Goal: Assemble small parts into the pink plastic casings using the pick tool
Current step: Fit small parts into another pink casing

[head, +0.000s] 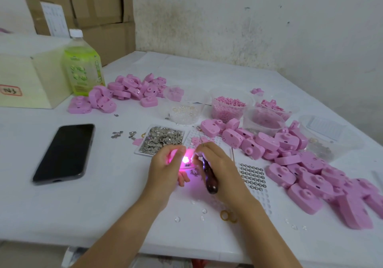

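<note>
- The left hand (pixel 165 164) curls its fingers round one small pink plastic casing (pixel 185 160), holding it just above the white table (pixel 103 205), straight in front of the person. A bright pink glow comes from the casing.
- The right hand (pixel 221 164) has its fingers wrapped round the dark-handled pick tool (pixel 209 179), and its fingertips are right up against the same casing.
- Judging by the glow, this casing already has working parts inside and is probably close to finished.
- Much seems left to do. A large heap of pink casings (pixel 300 164) lies to the right, and a smaller heap of pink casings (pixel 124 93) lies farther off beside the green drink bottle (pixel 83 67). I cannot tell which heap is finished and which is waiting.
- Supplies look plentiful: a white tray of small silver metal pieces (pixel 161 138) sits just beyond the hands, and a white sheet of round button cells (pixel 251 176) lies beside the right wrist.
- Glare and fingers hide the casing's opening and whatever part is going in.
- The pick tool's thin tip is too blurred to place.
- The large heap is cut off by the right edge of the view.
</note>
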